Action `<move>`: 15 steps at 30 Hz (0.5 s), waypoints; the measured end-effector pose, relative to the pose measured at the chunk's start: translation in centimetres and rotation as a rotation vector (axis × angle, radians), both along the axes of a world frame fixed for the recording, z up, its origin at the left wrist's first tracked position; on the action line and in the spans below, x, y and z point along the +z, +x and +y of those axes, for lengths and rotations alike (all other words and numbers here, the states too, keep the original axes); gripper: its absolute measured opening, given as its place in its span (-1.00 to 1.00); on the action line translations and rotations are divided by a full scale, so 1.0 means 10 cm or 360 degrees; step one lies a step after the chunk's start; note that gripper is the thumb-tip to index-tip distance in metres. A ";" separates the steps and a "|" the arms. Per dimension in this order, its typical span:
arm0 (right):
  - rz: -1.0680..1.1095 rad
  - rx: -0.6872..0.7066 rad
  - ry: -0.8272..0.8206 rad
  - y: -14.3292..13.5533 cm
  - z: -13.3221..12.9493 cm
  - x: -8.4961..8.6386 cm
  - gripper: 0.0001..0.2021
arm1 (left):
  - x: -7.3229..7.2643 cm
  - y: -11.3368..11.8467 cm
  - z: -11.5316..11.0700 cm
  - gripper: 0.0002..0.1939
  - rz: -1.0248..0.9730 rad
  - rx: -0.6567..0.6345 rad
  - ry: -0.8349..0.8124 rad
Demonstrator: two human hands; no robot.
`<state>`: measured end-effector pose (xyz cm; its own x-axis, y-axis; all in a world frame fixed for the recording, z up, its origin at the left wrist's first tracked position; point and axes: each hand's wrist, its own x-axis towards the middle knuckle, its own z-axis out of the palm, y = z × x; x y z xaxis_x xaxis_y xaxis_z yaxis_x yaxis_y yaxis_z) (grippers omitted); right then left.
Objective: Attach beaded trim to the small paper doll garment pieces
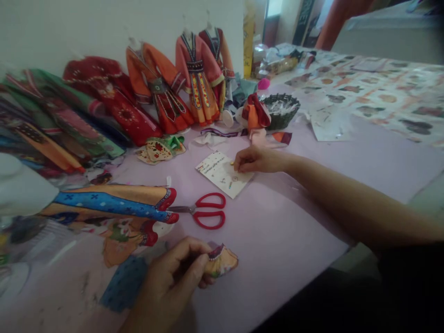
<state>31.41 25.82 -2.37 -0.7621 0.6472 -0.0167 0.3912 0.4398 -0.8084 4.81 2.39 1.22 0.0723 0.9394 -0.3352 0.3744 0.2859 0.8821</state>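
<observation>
Table (294, 222), lilac-covered, bears everything noted; the red-handled scissors (204, 211) near its middle serve as the reference point.

Row of doll-sized costumes (163, 92): beyond the scissors, against the white wall, in red, orange and green, some standing on small forms, others lying overlapped to the left.

Blue and orange garment (114, 203): immediately left of the scissors, lying flat, long axis roughly level across the view, its red-trimmed cuff end touching or covering the blade tips.

Dark woven basket (282, 111): well beyond and right of the scissors, with an orange and red cloth bundle just beside it.

Scissors: closed, long axis near level, blades pointing left, handles to the right.

White card (224, 175): just beyond the scissors, lying flat, turned diagonally, small round fasteners on it.

Right hand (255, 159): beyond and right of the scissors, fingertips pinched narrowly and resting on the card's far right edge over a small yellowish item; whether that item is lifted cannot be told.

Left hand (173, 280): nearer the viewer than the scissors, thumb and fingers closed on a small printed fabric piece (220, 260).

Fabric piece: orange-yellow with a dark trimmed edge, long axis slanting, free end pointing right.
</observation>
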 end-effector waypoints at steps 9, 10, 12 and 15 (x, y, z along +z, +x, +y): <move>0.0247 -0.0035 -0.0314 0.01 -0.01 0.01 -0.87 | 0.04 0.25 0.25 -0.89 -0.0199 -0.0062 0.0099; 0.0274 -0.0053 -0.0353 0.01 -0.02 0.02 -0.86 | 0.04 0.29 0.28 -0.90 -0.0218 -0.0053 0.0083; 0.0349 -0.0074 -0.0433 0.01 -0.03 0.03 -0.85 | 0.03 0.37 0.37 -0.91 -0.0274 -0.0033 0.0052; 0.0511 -0.0061 -0.0596 0.01 -0.05 0.04 -0.88 | 0.02 0.42 0.48 -0.88 -0.0371 -0.0022 0.0004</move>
